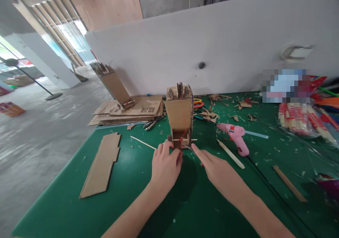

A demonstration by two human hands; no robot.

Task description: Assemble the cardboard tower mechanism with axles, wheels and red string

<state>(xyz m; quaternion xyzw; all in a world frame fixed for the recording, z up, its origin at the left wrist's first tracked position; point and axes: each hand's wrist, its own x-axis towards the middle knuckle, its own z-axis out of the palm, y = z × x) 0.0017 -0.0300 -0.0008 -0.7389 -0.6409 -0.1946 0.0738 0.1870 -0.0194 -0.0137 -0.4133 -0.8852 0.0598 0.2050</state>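
Observation:
A cardboard model [180, 112] stands upright on the green table, with a thin wooden rod [194, 140] through its low front part. Red string [184, 134] runs down its front to the rod. My left hand [166, 162] is closed at the model's lower front, its thumb and finger pinched at the lower end of the string. From the right, my right hand [212, 164] reaches to the same spot with closed fingers round a small metal tool [187, 147], whose tip points at the string. Most of the tool is hidden in the hand.
A pink glue gun [237, 134] with a black cord and a wooden stick [230, 154] lie at right. Cut cardboard [102, 165] lies at left. Behind are stacked cardboard [132, 109], a second model [115, 86], orange-handled scissors [198, 103], scraps and bagged sticks [296, 119].

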